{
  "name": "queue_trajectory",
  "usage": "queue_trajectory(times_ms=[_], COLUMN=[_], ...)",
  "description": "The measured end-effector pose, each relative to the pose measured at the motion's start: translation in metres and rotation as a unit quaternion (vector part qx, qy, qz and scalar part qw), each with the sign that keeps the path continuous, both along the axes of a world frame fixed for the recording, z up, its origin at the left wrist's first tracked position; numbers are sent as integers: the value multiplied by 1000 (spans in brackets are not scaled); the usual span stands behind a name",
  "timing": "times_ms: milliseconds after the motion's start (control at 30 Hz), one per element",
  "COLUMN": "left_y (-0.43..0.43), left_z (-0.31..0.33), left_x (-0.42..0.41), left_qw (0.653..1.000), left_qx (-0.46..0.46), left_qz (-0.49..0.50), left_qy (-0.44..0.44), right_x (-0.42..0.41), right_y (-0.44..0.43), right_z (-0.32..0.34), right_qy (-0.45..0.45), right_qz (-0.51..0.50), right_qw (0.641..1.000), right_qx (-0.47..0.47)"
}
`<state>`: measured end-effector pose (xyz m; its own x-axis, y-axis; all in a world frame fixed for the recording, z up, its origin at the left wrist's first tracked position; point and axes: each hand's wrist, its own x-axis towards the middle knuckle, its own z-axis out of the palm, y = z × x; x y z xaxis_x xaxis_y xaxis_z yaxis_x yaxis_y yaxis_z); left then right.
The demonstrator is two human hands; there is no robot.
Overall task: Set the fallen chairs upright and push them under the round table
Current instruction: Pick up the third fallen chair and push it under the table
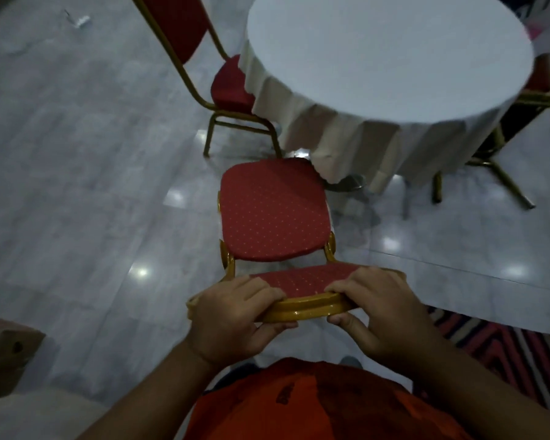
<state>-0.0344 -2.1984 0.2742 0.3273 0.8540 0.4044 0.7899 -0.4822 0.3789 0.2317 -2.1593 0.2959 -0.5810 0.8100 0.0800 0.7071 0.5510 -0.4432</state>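
Observation:
A red banquet chair (pixel 272 211) with a gold frame stands upright right in front of me, its seat facing the round table (pixel 391 55) draped in a white cloth. The seat's front edge lies just short of the hanging cloth. My left hand (pixel 235 315) and my right hand (pixel 378 309) both grip the gold top rail of its backrest. A second red chair (pixel 232 87) stands upright at the table's left side, its seat partly under the cloth. A third chair's gold legs (pixel 486 166) show at the table's right, the rest hidden by the cloth.
Glossy grey floor tiles spread to the left and right of the chair. A patterned red carpet (pixel 515 347) begins at the lower right. A brown box-like object (pixel 4 354) sits at the lower left. The table's metal base (pixel 346 182) shows under the cloth.

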Motion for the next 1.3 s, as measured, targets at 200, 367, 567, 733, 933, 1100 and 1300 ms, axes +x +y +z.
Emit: queue_trajectory(times_ms=[200,367,567,733,933,1100,1300], left_y=[5,0,20,53,91,108,125], left_z=[12,14,9,2,0,-7,-9], left_x=[32,57,71,74,82,88,90], left_qw=[995,986,992,996,999,999,999], left_qx=[-93,-158,-116,-75,-45,-26,-20], left_qz=[-40,-59,-17,-12,12,42,46], left_qy=[-10,-10,-38,-44,-24,-23,-15], right_x=[31,40,38,31,31,35,35], right_y=[-34,-45,-37,-8,25,45,60], right_z=[0,-3,-4,-10,-16,-23,-24], right_qy=[44,17,-17,-11,-9,13,23], right_qz=[-90,-163,-199,-255,-290,-290,-295], right_qw=[995,987,979,965,953,949,944], right_qx=[-10,9,41,58,88,120,146])
